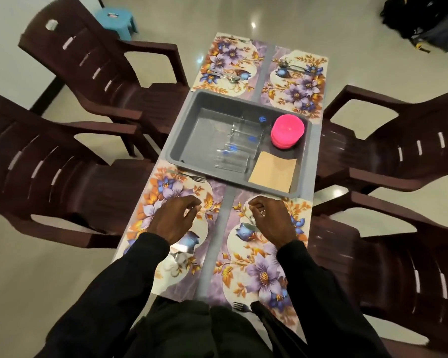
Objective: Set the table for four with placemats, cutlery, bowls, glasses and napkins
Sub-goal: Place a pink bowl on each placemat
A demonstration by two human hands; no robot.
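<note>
Left hand (176, 220): loosely curled over the near left placemat (166, 192), nothing visible in it.
Right hand (272, 223): curled at cutlery (249, 225); grip unclear.
Tub (184, 130): mid-table.
Glasses (239, 146): lying in the tub; likely fragile and slick, so grasp round the body.
Bowls (287, 133): stacked beside them, likely light.

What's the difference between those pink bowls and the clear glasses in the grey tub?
The stacked pink plastic bowls are opaque; the clear drinking glasses are see-through with small blue marks. The bowls nest in one pile in the far right corner of the grey plastic tub; the glasses lie separately in a row along its middle. Both are in the tub, not on a floral placemat.
</note>
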